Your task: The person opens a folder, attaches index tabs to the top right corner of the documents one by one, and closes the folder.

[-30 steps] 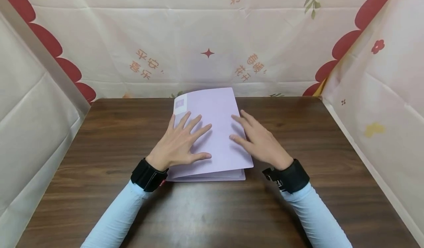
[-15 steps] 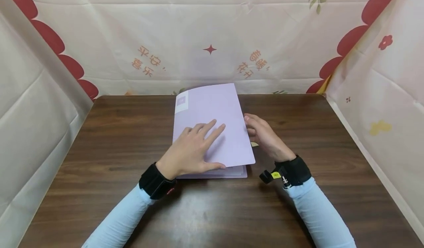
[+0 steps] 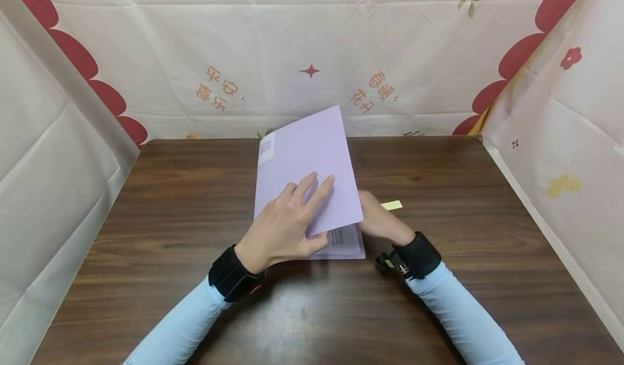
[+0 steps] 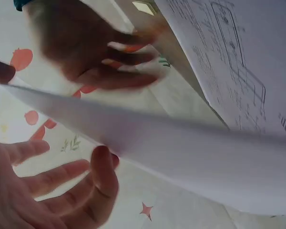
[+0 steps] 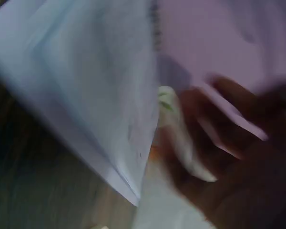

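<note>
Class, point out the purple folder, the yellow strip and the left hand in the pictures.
Purple folder (image 3: 306, 151): head view, middle of its raised cover.
Yellow strip (image 3: 392, 205): head view, middle of its visible part.
Left hand (image 3: 280, 222): head view, back of the hand.

I watch from the head, facing forward and down over the table (image 3: 195, 191); my two wrist views look close in, both catching the purple folder (image 3: 307, 151).

Counted: two hands (image 3: 280, 224) (image 3: 382, 216), two black wristbands (image 3: 233, 275) (image 3: 418, 255), one purple folder (image 3: 304, 156), one yellow strip (image 3: 392, 205), one desk (image 3: 195, 186) and, blur permitting, at least one printed sheet (image 4: 248, 57).
</note>
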{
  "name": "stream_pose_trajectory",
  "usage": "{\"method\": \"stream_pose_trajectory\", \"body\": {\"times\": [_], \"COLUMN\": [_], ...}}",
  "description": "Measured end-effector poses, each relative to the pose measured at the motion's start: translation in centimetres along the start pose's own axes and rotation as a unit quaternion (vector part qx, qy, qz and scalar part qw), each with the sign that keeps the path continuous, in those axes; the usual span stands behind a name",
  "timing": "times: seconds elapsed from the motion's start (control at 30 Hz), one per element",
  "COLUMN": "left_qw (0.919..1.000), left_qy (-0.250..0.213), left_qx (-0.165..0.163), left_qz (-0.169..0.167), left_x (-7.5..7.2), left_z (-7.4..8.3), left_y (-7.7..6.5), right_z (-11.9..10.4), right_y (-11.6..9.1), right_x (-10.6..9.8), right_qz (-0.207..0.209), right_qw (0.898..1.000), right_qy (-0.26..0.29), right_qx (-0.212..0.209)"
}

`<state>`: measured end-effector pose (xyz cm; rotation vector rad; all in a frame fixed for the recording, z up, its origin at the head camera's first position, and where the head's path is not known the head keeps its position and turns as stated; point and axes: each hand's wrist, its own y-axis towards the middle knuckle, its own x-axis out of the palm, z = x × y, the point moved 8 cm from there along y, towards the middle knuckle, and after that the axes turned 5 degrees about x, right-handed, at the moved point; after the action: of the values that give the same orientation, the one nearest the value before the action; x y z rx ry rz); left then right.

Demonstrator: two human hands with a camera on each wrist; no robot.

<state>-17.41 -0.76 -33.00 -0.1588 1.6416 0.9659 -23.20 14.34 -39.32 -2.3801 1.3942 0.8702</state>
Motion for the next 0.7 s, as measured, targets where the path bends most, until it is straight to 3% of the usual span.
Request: {"method": "stream_pose_trajectory", "body": {"times": [0.03, 0.1, 0.2, 0.3, 0.4, 0.5, 0.63, 0.7], "left_qw": [1.0, 0.9997, 0.998, 0.993, 0.9846, 0.9715, 0.9434, 0.9317], "left_qy": [-0.003, -0.012, -0.027, -0.036, -0.03, 0.015, 0.11, 0.153], "left_qx": [-0.005, -0.016, -0.04, -0.064, -0.076, -0.085, -0.085, -0.09], "left_qz": [0.002, 0.011, 0.042, 0.092, 0.154, 0.221, 0.301, 0.317], "left_x": [-0.2, -0.7, -2.2, -4.6, -7.2, -9.9, -12.8, -13.9], "left_z": [0.0, -0.2, -0.8, -1.9, -3.0, -4.2, -5.4, -5.8], "left_y": [-0.1, -0.2, -1.0, -2.6, -4.7, -6.9, -9.8, -11.2], "right_z": [0.0, -0.3, -0.7, -1.0, -1.0, -0.9, -0.8, -0.8], "right_y": [-0.1, -0.4, -0.5, -0.3, -0.2, -0.3, -0.3, -0.4], "right_x": [0.8, 2.5, 4.1, 5.1, 5.3, 5.2, 5.1, 5.1], "right_qz": [-0.006, -0.031, -0.047, -0.057, -0.066, -0.069, -0.072, -0.074], "right_qw": [0.997, 0.986, 0.968, 0.95, 0.943, 0.943, 0.944, 0.945], "right_qy": [-0.071, -0.162, -0.244, -0.307, -0.327, -0.325, -0.322, -0.318], "right_qx": [-0.012, -0.03, -0.028, -0.021, -0.004, 0.008, 0.012, 0.013]}}
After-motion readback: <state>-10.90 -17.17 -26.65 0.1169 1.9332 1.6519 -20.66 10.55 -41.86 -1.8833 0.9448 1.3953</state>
